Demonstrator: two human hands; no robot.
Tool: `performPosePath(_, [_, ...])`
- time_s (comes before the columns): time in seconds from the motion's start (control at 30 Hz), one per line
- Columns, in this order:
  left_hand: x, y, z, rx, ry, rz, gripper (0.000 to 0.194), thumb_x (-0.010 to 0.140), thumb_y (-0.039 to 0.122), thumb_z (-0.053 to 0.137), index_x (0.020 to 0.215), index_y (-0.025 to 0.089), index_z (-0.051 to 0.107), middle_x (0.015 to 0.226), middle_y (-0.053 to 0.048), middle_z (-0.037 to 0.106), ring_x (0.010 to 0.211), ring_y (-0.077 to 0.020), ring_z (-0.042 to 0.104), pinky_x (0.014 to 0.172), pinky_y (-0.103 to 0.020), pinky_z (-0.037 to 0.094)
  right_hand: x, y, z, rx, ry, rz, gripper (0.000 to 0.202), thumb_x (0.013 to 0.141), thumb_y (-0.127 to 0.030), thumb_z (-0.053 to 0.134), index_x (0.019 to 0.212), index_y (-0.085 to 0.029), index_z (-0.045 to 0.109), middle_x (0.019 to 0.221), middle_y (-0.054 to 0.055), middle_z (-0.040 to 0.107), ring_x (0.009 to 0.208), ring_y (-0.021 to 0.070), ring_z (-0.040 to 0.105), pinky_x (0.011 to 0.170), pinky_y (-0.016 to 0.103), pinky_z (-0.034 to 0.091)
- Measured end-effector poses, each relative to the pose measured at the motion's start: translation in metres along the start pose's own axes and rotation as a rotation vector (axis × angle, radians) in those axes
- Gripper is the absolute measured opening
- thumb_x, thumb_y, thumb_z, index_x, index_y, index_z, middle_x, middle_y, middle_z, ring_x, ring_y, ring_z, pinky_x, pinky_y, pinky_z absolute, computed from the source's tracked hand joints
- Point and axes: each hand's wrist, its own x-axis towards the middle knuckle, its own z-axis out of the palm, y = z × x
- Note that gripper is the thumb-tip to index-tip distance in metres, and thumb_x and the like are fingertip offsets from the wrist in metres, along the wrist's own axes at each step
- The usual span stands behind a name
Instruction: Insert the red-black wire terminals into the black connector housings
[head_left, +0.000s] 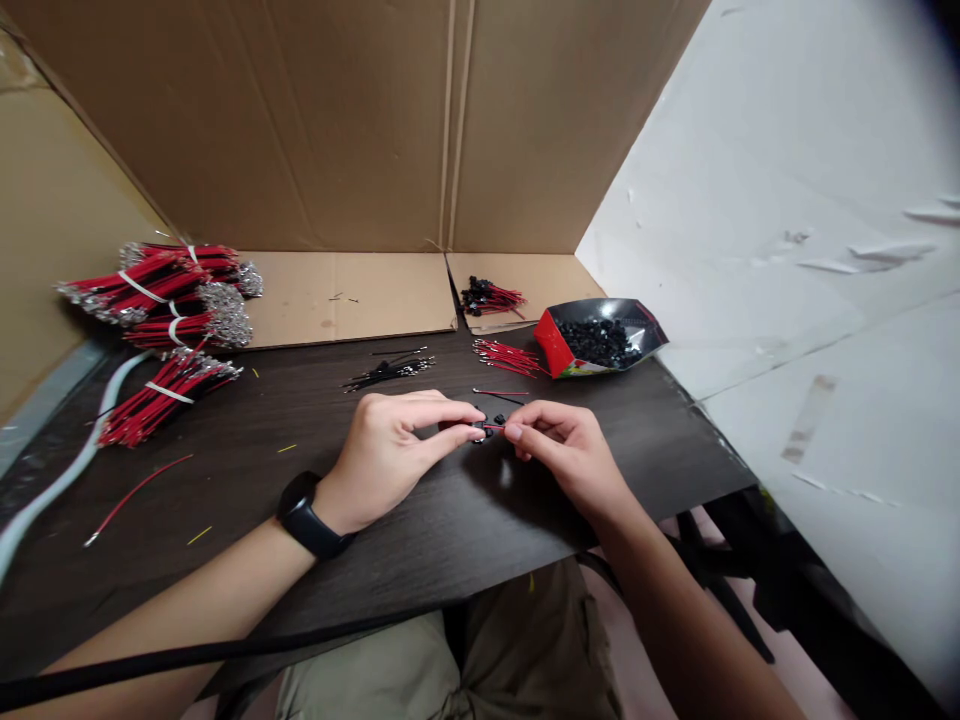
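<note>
My left hand, with a black band on its wrist, pinches a small black connector housing between thumb and forefinger. My right hand pinches a short red wire, whose far end meets the housing; how deep it sits inside I cannot tell. Just behind the fingertips lie a few loose black housings. Beyond them a single red wire rests on the dark table. Farther back are a pile of loose red wires and a pile of black wires.
Banded bundles of red wires are heaped at the left, beside a white cable. An open box of black housings stands at the right. Wires with black housings lie on cardboard. A lone red wire lies front left.
</note>
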Motion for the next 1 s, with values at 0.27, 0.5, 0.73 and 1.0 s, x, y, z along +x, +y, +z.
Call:
performPosePath(0.27, [-0.0003, 0.0002, 0.0003, -0.007, -0.004, -0.003, 0.008, 0.088, 0.019, 0.08, 0.095, 0.02, 0.085, 0.089, -0.003, 0.082, 0.077, -0.0164, 0.074, 0.075, -0.026, 0.055, 0.0008, -0.0015, 0.0006, 0.028, -0.034, 0.006, 0.022, 0.086, -0.039, 0.081, 0.082, -0.018, 0.076, 0.069, 0.001, 0.068, 0.062, 0.012, 0.057, 0.061, 0.025, 0.044])
performPosePath(0.5, [-0.0012, 0.0014, 0.0035, -0.07, 0.01, 0.013, 0.011, 0.086, 0.018, 0.083, 0.096, 0.019, 0.084, 0.091, -0.003, 0.081, 0.08, -0.0161, 0.074, 0.078, -0.026, 0.057, 0.0005, -0.0037, 0.0035, 0.047, -0.071, 0.014, 0.024, 0.087, -0.041, 0.08, 0.082, -0.018, 0.075, 0.069, 0.0, 0.066, 0.063, 0.0128, 0.057, 0.063, 0.026, 0.046])
performPosePath(0.73, [-0.0028, 0.0046, 0.007, -0.145, 0.057, -0.01, 0.01, 0.083, 0.019, 0.085, 0.093, 0.02, 0.082, 0.087, -0.003, 0.08, 0.077, -0.0162, 0.072, 0.076, -0.028, 0.057, -0.0004, -0.0036, 0.0046, 0.069, -0.17, -0.006, 0.022, 0.093, -0.041, 0.074, 0.088, -0.02, 0.076, 0.075, 0.001, 0.07, 0.07, 0.0135, 0.06, 0.071, 0.027, 0.049])
performPosePath(1.0, [-0.0038, 0.0064, 0.0078, -0.17, 0.06, -0.024, 0.009, 0.083, 0.021, 0.086, 0.091, 0.02, 0.082, 0.084, -0.003, 0.079, 0.075, -0.0168, 0.072, 0.074, -0.029, 0.058, 0.0, -0.003, 0.005, 0.066, -0.212, 0.0, 0.023, 0.095, -0.042, 0.072, 0.09, -0.02, 0.076, 0.078, 0.001, 0.071, 0.072, 0.0144, 0.063, 0.073, 0.028, 0.051])
